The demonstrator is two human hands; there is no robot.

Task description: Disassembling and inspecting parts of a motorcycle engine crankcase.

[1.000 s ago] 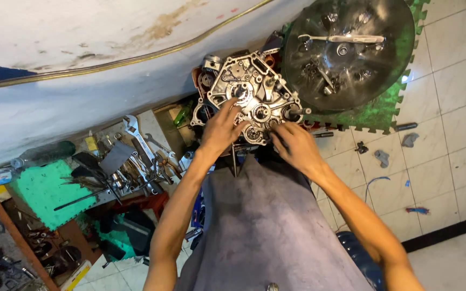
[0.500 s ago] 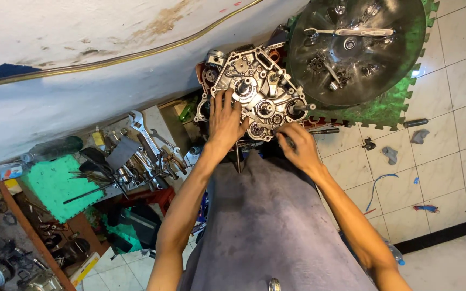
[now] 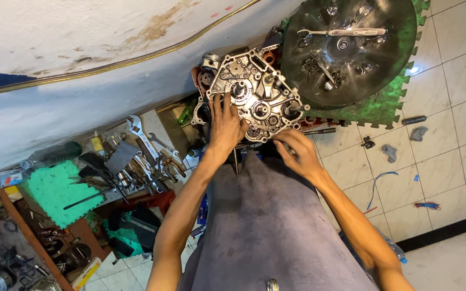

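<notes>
Nearest the camera: a grey cloth is seen draped over the lap, with both bare forearms stretched out across it.
Left hand: laid flat with the fingers spread, pressed on the lower left part of the engine crankcase; nothing is pinched.
Right hand: curled at the lower right edge of the crankcase, fingers bent inward – whether something small is gripped cannot be told.
Engine crankcase: an open aluminium half, set just beyond the lap on the floor, its inner face turned up; gears and shaft stubs are shown inside, and a short shaft is seen sticking out on its right side.
Round metal tray: placed just beyond and to the right of the crankcase, resting on a green foam mat; a spanner and small parts are held in it.
Tiled floor: a few small grey parts and a dark socket are scattered to the right, well apart from the hands.
Tool pile: wrenches and pliers are heaped to the left of the left arm, beside a second green mat.
Farthest back: a pale wall – stained and edged by a yellowish line – is seen.
</notes>
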